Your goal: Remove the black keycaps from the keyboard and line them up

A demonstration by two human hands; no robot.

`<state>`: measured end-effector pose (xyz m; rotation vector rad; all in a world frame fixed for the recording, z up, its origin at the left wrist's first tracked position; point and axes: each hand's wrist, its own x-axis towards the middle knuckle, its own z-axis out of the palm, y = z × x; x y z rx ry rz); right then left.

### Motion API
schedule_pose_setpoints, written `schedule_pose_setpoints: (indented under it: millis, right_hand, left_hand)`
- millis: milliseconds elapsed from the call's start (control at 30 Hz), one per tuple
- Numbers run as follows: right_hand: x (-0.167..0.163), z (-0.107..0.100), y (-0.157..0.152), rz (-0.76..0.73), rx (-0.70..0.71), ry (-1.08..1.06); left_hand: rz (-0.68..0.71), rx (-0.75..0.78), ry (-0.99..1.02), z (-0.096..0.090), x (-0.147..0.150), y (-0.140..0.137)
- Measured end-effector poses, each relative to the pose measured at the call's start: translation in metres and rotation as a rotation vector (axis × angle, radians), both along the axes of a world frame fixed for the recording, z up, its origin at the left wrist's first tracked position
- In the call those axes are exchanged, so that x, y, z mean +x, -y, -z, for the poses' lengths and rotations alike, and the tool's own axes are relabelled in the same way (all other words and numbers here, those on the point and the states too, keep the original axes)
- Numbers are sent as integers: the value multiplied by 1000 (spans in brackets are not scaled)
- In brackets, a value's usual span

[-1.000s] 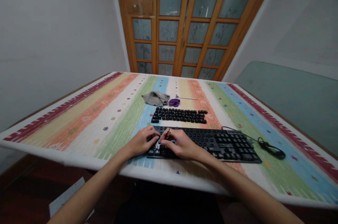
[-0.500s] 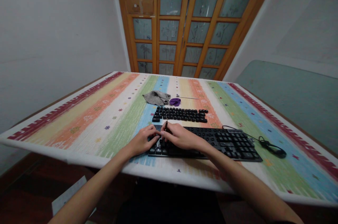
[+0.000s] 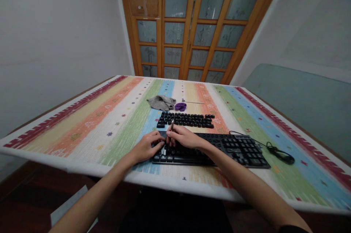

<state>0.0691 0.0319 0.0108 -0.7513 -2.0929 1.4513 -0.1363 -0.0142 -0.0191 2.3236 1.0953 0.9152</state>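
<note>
A black keyboard [image 3: 216, 149] lies across the table in front of me, its left part bare of several keycaps. My left hand [image 3: 148, 147] rests at the keyboard's left end, thumb and fingers apart, with nothing visible between them. Beside it, my right hand [image 3: 182, 137] is closed around a slim, dark, pen-like tool [image 3: 172, 126] with a shiny upper end. The tool stands nearly upright over the left keys; its lower end is hidden by my fingers. Behind the keyboard, loose black keycaps [image 3: 189, 120] are laid out in rows.
Past the keycaps lie a grey cloth [image 3: 161, 102], a purple bundle [image 3: 180, 106] and a thin rod [image 3: 194, 102]. The keyboard's coiled cable [image 3: 281, 153] sits on the right. A striped tablecloth [image 3: 109, 119] covers the table, whose front edge is near my forearms.
My right hand has tilted the tool a little, so its shiny upper end shows. My left hand stays on the keyboard's left end. The whole view has shifted slightly.
</note>
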Motion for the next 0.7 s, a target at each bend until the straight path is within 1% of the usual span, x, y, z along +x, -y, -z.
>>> schedule_pose_setpoints:
  millis: [167, 300, 433, 567, 700]
  right_hand:
    - [12, -6, -1, 53, 20, -71]
    - [22, -15, 3, 55, 65, -132]
    - [29, -24, 10, 38, 120, -160]
    - [36, -28, 12, 20, 160, -134]
    - [42, -28, 11, 54, 234, -70]
  left_hand:
    - [-5, -53, 97, -10, -1, 0]
    - [5, -174, 140, -17, 1, -3]
    - [76, -307, 240, -16, 8, -8]
    - [115, -354, 340, -12, 15, -14]
    - [137, -380, 417, -14, 17, -18]
